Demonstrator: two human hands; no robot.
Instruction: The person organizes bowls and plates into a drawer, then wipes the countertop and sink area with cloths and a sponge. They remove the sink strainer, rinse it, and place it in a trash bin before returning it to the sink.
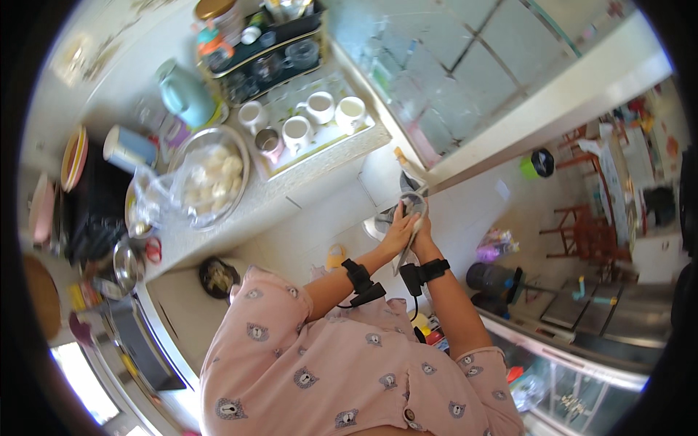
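Both my hands are pressed close together around a grey-and-white cloth (415, 203), low beside the end of the counter. My left hand (401, 233) lies across the cloth from the left, fingers pointing away from me. Against its other side is my right hand (422, 233), partly hidden by the cloth and the left hand. Folds of the cloth stick out above and below the hands. A yellow-orange piece (401, 155) shows just above it; I cannot tell whether the two are joined. Each wrist wears a black strap with a small device.
On the counter (272, 204), a tray holds several white mugs (297, 132). Nearby stand a metal bowl (242, 180) of pale round food under plastic and a light-blue jug (185, 95). A sliding glass door's frame (545, 109) borders the right. A dark pan (218, 277) sits lower left.
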